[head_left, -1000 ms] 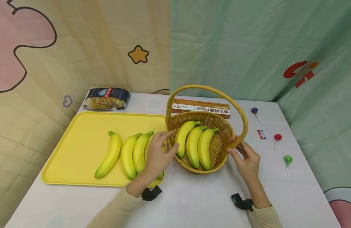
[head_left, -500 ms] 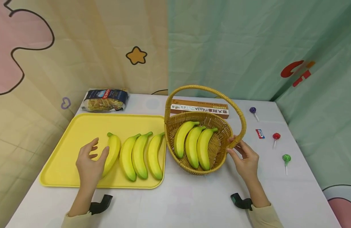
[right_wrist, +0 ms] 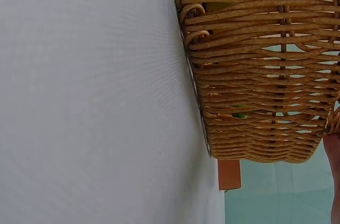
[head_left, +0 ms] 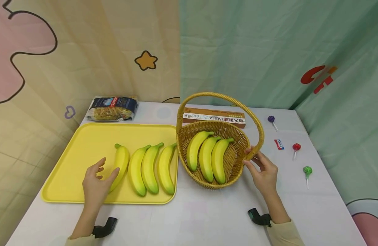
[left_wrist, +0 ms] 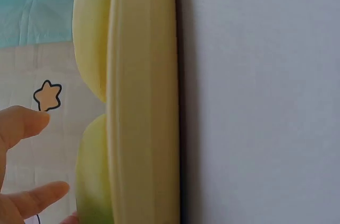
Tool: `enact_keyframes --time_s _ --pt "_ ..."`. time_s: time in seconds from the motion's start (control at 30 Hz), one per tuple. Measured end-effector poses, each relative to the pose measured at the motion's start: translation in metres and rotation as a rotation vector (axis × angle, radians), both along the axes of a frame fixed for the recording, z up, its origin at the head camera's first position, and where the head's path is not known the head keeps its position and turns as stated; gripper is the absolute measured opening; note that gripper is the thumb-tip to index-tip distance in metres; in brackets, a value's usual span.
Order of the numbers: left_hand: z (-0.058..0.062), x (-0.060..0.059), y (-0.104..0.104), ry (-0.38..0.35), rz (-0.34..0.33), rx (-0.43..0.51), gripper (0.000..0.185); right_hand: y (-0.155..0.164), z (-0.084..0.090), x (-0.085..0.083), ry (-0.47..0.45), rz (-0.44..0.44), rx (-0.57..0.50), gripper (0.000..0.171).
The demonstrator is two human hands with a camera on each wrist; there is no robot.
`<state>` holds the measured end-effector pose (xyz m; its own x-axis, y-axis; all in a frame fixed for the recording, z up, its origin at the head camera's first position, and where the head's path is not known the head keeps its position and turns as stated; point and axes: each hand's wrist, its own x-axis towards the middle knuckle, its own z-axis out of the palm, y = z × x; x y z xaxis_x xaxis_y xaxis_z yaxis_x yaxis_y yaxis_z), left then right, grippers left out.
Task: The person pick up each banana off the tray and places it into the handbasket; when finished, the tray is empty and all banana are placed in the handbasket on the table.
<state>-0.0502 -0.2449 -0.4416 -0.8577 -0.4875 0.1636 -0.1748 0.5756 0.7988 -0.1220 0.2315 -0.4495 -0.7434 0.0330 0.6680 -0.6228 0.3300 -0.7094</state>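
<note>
Left hand (head_left: 96,182) open, fingers touching leftmost banana (head_left: 120,164) on yellow tray (head_left: 69,171), right hand (head_left: 262,172) gripping basket (head_left: 238,167) rim at handle base.

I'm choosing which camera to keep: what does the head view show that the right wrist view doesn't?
Only the head view shows the left hand at the leftmost banana on the yellow tray, three bananas inside the basket, and the lollipops. Only the right wrist view shows the basket's weave close up. Both show the basket, the table and the pasta box.
</note>
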Motion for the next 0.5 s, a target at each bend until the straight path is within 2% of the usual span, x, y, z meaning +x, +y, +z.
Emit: enact_keyframes --time_s 0.17,0.27,0.37,0.5 --pt "-0.006 -0.003 -0.004 -0.192 -0.075 0.014 0.066 -0.001 0.001 0.0 0.004 0.002 -0.002 0.061" --pt "-0.009 -0.004 -0.006 -0.267 -0.114 0.022 0.065 -0.001 0.002 0.001 0.003 0.003 0.001 0.061" --pt "-0.01 -0.005 -0.006 -0.287 -0.113 0.029 0.061 -0.001 0.003 0.002 0.003 0.005 0.004 0.062" --pt "-0.012 -0.006 -0.005 -0.27 -0.093 0.026 0.058 -0.001 0.003 0.002 0.001 0.004 0.006 0.062"
